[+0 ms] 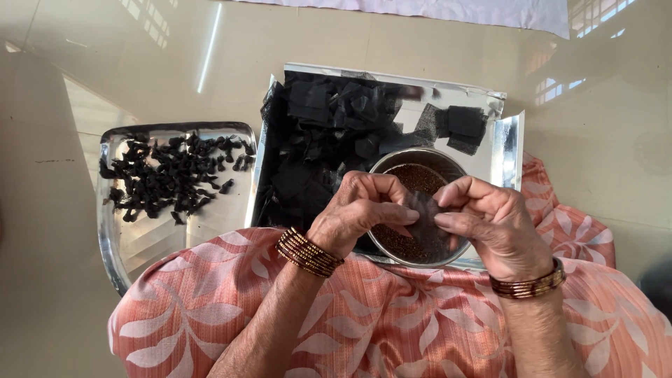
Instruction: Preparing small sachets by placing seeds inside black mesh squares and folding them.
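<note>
Two hands, left [360, 213] and right [490, 224]; two steel trays [115, 231] [505, 150]; one round steel bowl [448, 257]; black net squares [329, 133] beyond counting.

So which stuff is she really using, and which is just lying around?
In use:
left hand and right hand, pinching a black net square
steel bowl of brown seeds
pile of black net pieces
steel tray of small black bundles

Lying about:
pale cloth at the top

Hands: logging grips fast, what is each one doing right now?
Left hand: fingers pinched on the small black net piece.
Right hand: fingers pinched on the same net piece, over the steel bowl.
</note>
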